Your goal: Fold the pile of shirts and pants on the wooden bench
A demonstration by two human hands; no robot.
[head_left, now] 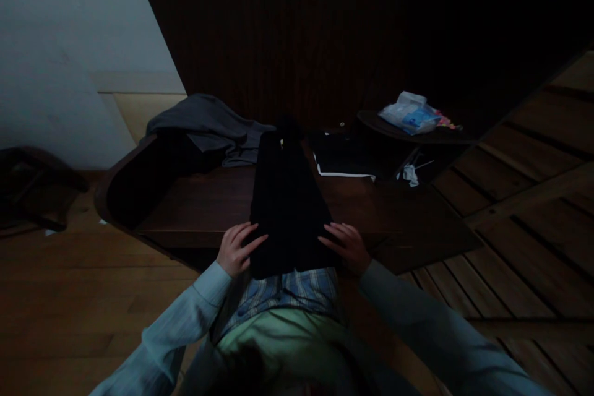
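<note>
A long black garment (290,198), perhaps folded trousers, lies lengthwise over the dark wooden bench. Its near end hangs past the front edge to my lap, and a small pale spot shows near its far end. At its left edge rests my left hand (236,250), fingers stretched out and thumb apart on the cloth. My right hand (349,247) touches the opposite edge in much the same way, with its fingers extended. The cloth is too dark to show its folds.
Grey clothing (208,120) is heaped at the bench's (199,201) back left. Right of the garment lies a dark folded item with a white edge (346,174). A plastic packet (411,114) sits on a small shelf (371,120). Wooden slats (524,247) stand at the right.
</note>
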